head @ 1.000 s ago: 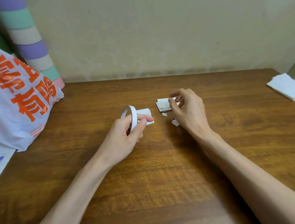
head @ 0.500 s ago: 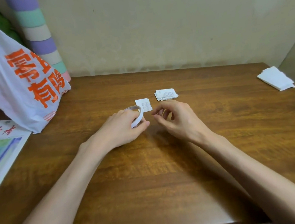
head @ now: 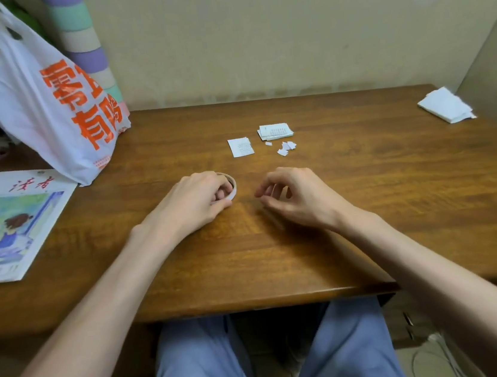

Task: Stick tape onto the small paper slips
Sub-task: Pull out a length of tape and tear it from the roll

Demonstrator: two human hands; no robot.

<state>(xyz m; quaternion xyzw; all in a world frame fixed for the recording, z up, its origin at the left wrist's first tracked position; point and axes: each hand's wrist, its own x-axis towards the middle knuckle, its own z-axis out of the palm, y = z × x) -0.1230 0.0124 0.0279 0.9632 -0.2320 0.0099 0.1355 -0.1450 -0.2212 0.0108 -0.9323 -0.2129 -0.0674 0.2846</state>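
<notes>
Tape roll point(head: 232, 187): 1, on table point(head: 366, 192), gripped by left hand point(head: 194, 201), fingers curled round it. Right hand point(head: 296, 196): near roll, fingers loosely curled, holding nothing. Paper slip point(head: 240, 147): 1 single, beyond hands. Slip stack point(head: 275, 131): 1, just right of single slip. Scraps point(head: 286, 147): about 4, near stack.

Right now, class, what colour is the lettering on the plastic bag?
Orange, printed on the white plastic bag; the head view shows it best.

Bare left hand point(head: 192, 201), bare right hand point(head: 302, 200); pale blue trousers point(head: 200, 366)
</notes>
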